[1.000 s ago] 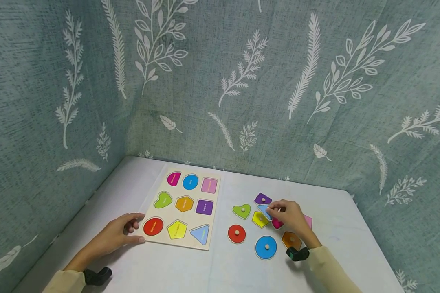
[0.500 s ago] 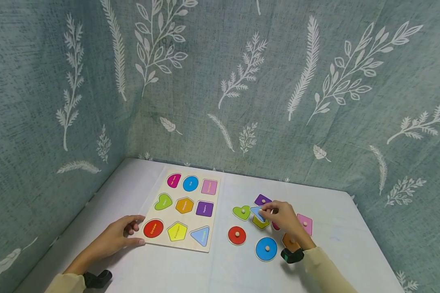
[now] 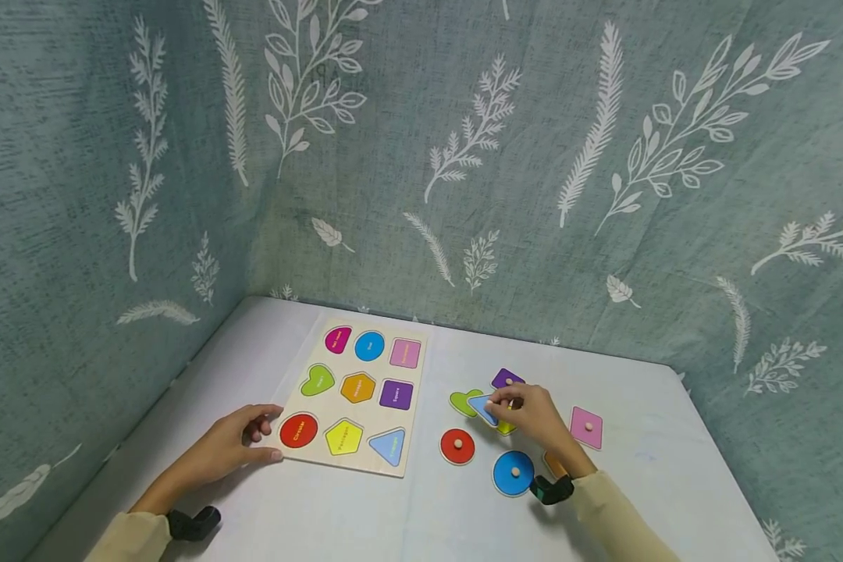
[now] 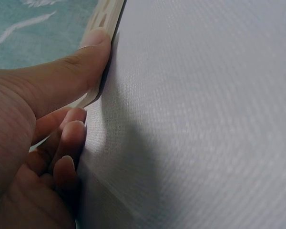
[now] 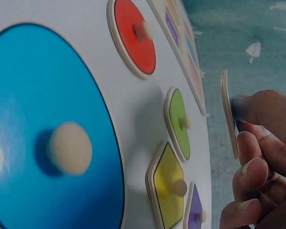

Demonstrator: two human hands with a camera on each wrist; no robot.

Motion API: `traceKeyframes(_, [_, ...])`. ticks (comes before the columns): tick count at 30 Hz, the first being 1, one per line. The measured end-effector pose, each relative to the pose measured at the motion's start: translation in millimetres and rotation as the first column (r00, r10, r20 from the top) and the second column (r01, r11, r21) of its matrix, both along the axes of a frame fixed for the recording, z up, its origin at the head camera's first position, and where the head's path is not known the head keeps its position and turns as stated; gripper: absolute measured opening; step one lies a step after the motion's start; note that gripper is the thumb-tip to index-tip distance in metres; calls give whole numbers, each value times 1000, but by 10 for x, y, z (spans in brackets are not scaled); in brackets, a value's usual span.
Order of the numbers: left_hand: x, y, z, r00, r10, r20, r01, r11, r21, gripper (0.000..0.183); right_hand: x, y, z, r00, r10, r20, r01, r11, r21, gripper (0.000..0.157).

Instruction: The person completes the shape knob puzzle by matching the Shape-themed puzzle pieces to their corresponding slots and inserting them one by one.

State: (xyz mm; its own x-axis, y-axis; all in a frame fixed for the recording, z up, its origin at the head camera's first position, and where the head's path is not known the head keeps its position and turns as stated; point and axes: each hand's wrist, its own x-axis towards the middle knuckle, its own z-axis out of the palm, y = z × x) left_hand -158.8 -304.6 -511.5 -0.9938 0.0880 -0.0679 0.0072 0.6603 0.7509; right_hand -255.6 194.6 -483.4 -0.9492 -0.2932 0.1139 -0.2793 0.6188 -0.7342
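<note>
Nearest, cream sleeves (image 3: pixel 129 540) end at black wrist units (image 3: pixel 195 524). White cloth (image 3: pixel 365 519), finely ribbed, spreads before the board (image 3: pixel 326 407). The left hand (image 3: pixel 228 445) is relaxed at the board's near-left corner, thumb touching the pale wood edge, fingers loosely bent beside it. Right of the board lie glossy knobbed pieces: blue disc (image 3: pixel 507 484) nearest, orange piece (image 3: pixel 555 466) mostly hidden by the wrist, red disc (image 3: pixel 457 454), then pink square (image 3: pixel 581 435), yellow pentagon (image 3: pixel 507 428), green heart (image 3: pixel 460 403) and purple piece (image 3: pixel 503 376). Also right of the board, the right hand (image 3: pixel 536 415) pinches the blue triangle (image 3: pixel 482 407), raised off the cloth, its layered wood edge showing. The board's printed shapes (image 3: pixel 298 430) read "Circular" on red, "Pentagon" on yellow, "Square" on purple; other words are too small. A strip of cloth separates board and red disc; more stretches farther right. Behind the board hangs a woven grey-green backdrop (image 3: pixel 386 164) with white leaves.
</note>
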Motion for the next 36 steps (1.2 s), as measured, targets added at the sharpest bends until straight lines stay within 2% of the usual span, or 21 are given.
traceKeyframes(8, [-15, 8, -10, 1000, 0, -1, 0, 1000, -14, 84, 7, -103, -23, 996, 72, -55, -73, 997, -15, 7])
traceKeyframes(18, [-16, 17, 2, 1000, -6, 5, 6, 1000, -10, 84, 66, -250, -101, 996, 86, -29, -87, 996, -33, 6])
traceKeyframes(28, [-41, 12, -31, 1000, 6, -12, -6, 1000, -17, 87, 71, -443, -146, 986, 156, -57, -158, 987, -27, 5])
traceKeyframes(36, [-51, 6, -21, 1000, -2, -1, 2, 1000, -18, 84, 93, -585, -165, 988, 148, -44, -149, 989, -15, 8])
